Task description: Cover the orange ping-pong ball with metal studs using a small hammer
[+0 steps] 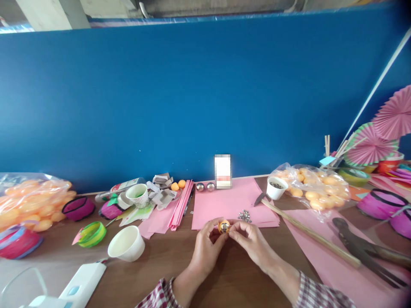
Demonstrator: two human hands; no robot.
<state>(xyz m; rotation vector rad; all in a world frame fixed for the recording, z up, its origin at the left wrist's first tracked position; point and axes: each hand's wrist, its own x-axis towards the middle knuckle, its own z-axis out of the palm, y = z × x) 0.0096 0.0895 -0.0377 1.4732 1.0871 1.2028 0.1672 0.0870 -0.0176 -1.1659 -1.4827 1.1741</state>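
Note:
Both my hands meet over the wooden table near its front middle, pinching a small orange ball [224,226] with a shiny metal cap on it. My left hand [207,243] grips the ball from the left with closed fingers. My right hand [249,239] holds it from the right, fingers pinched. A small pile of silver metal bits [244,215] lies on the pink paper sheet [231,201] just behind my hands. Two silver balls [204,187] sit at the sheet's far left corner.
Bags of orange balls lie at the far left [30,199] and right [313,184]. White paper cups [126,244] [276,187], a long wooden stick [308,233], dark pliers [366,250], a white glue gun [81,284], folded paper lanterns [91,233] and pink fans [374,143] crowd the table.

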